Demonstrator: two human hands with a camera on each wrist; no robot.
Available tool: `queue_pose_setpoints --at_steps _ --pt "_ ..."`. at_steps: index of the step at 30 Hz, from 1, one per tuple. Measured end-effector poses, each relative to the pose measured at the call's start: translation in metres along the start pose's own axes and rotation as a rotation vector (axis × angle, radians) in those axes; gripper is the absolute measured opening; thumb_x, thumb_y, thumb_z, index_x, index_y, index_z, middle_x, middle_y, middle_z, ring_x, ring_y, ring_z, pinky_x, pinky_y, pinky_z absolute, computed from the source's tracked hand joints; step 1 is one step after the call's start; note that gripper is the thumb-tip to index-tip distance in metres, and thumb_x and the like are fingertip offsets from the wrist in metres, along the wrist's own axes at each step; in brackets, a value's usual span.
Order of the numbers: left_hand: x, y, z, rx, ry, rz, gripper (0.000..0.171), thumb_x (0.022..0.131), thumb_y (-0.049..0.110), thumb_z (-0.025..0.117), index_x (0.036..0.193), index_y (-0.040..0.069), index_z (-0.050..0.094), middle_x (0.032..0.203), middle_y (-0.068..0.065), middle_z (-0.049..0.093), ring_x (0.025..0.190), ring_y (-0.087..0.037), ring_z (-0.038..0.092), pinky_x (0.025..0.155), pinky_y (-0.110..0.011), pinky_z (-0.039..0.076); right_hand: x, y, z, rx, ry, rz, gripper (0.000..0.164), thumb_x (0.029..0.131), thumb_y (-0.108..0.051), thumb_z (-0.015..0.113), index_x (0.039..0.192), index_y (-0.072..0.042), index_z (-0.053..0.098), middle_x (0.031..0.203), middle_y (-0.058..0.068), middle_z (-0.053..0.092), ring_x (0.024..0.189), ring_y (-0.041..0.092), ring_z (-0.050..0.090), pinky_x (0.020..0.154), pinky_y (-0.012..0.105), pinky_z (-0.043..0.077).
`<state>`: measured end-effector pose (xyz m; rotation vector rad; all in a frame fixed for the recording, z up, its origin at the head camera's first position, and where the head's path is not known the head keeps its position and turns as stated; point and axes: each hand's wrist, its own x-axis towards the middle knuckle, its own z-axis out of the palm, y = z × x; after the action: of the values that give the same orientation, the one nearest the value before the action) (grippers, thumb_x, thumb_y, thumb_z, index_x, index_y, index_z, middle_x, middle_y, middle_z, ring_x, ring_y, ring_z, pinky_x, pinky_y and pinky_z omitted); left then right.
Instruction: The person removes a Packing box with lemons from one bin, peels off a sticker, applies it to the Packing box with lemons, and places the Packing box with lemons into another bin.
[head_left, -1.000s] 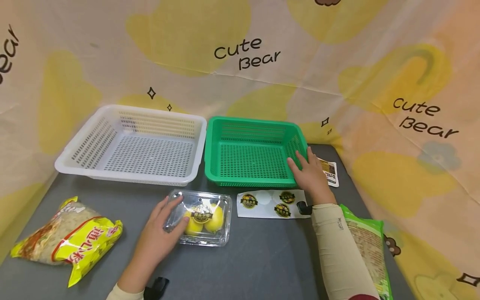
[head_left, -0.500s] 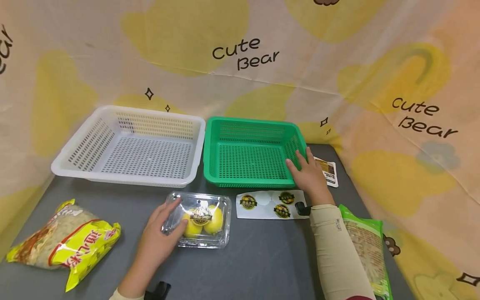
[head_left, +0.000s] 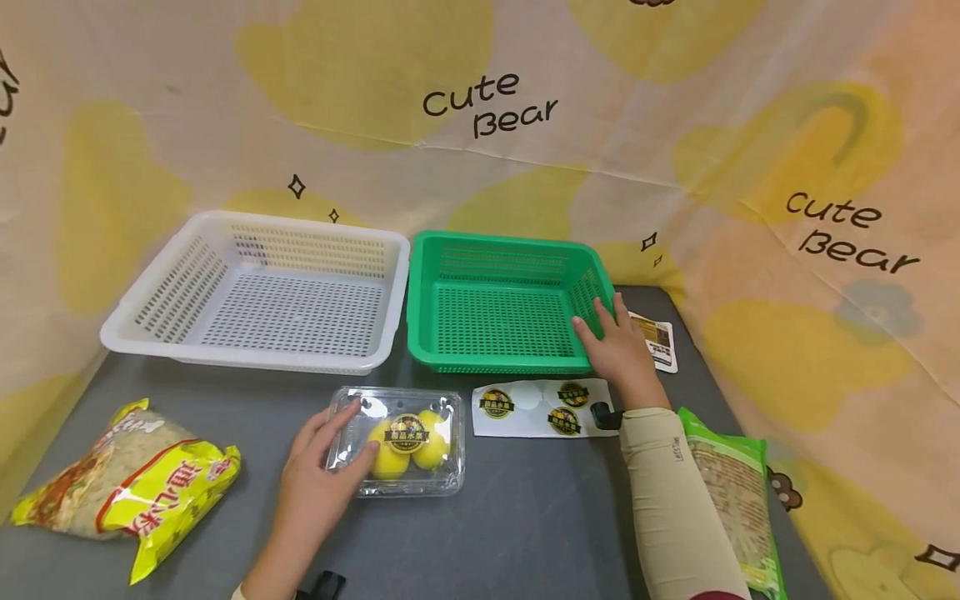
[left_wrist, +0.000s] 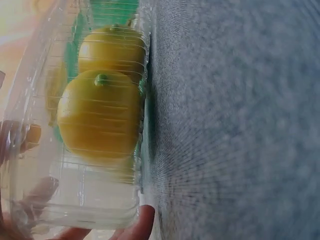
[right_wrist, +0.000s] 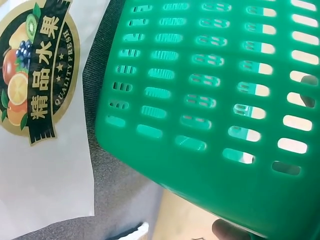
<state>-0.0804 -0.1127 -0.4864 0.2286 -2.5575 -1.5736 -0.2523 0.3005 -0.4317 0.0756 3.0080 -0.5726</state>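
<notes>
My left hand (head_left: pixel 318 475) is at the left end of a clear plastic clamshell box (head_left: pixel 348 483) with yellow lemons (head_left: pixel 392 454) inside and a round label (head_left: pixel 406 434) on its lid. In the left wrist view, the thumb lies over the lid, and a fingertip (left_wrist: pixel 145 220) reaches the base edge, so the box is held at this end. My right hand (head_left: pixel 624 354) rests spread over the front right corner of a green plastic basket (head_left: pixel 510 364). The right wrist view shows only a dark fingertip (right_wrist: pixel 227 230) by the basket wall.
A white basket (head_left: pixel 247 354) stands left of the green one. A sheet of round stickers (head_left: pixel 532 408) lies before the green basket, and a card (head_left: pixel 663 343) is behind the right hand. A yellow food bag (head_left: pixel 161 492) lies left; a green bag (head_left: pixel 738 500) lies right.
The clamshell box has tipped slightly under the left hand, and its label now faces the camera more clearly. The left hand has shifted slightly; the right hand stays at the green basket.
</notes>
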Motion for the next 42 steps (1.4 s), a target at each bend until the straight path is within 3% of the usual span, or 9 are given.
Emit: queue_pose_setpoints --at_steps 9,15,23,33,42 --pt "0.0 0.0 0.002 -0.039 0.052 0.003 0.057 0.089 0.024 0.087 0.143 0.02 0.069 0.155 -0.01 0.051 0.133 -0.041 0.055 0.107 -0.061 0.043 0.0 0.001 0.001 0.012 -0.001 0.003 0.09 0.105 -0.076 0.026 0.172 -0.017 0.013 0.177 0.012 -0.013 0.156 0.057 -0.001 0.118 0.077 0.01" --pt "-0.002 0.004 0.0 -0.091 0.057 0.012 0.056 0.089 0.018 0.086 0.142 0.016 0.069 0.153 -0.011 0.052 0.138 -0.038 0.05 0.112 -0.06 0.041 0.0 0.0 0.002 -0.007 0.009 0.008 0.088 0.106 -0.074 0.027 0.172 -0.016 0.015 0.177 0.014 -0.011 0.155 0.058 0.001 0.117 0.078 0.013" --pt "0.001 0.029 -0.007 -0.164 0.072 0.076 0.055 0.089 0.012 0.086 0.141 0.016 0.07 0.149 -0.008 0.056 0.142 -0.033 0.045 0.115 -0.066 0.032 -0.001 -0.002 0.002 -0.01 0.009 0.009 0.087 0.106 -0.073 0.027 0.172 -0.017 0.015 0.177 0.015 -0.009 0.156 0.058 0.002 0.116 0.078 0.015" --pt "0.037 0.077 -0.007 -0.154 0.063 0.165 0.055 0.093 0.021 0.082 0.145 0.019 0.067 0.153 -0.007 0.052 0.147 -0.03 0.04 0.115 -0.067 0.031 -0.001 -0.002 0.001 -0.001 0.014 0.009 0.087 0.106 -0.073 0.028 0.172 -0.017 0.016 0.177 0.013 -0.012 0.156 0.058 0.002 0.117 0.078 0.014" --pt "0.089 0.11 0.017 -0.197 0.024 0.242 0.054 0.094 0.023 0.081 0.145 0.017 0.067 0.152 -0.007 0.052 0.145 -0.027 0.042 0.114 -0.059 0.039 0.001 0.0 0.004 0.0 0.02 0.004 0.087 0.106 -0.074 0.028 0.172 -0.019 0.013 0.177 0.014 -0.01 0.155 0.058 0.002 0.117 0.077 0.014"
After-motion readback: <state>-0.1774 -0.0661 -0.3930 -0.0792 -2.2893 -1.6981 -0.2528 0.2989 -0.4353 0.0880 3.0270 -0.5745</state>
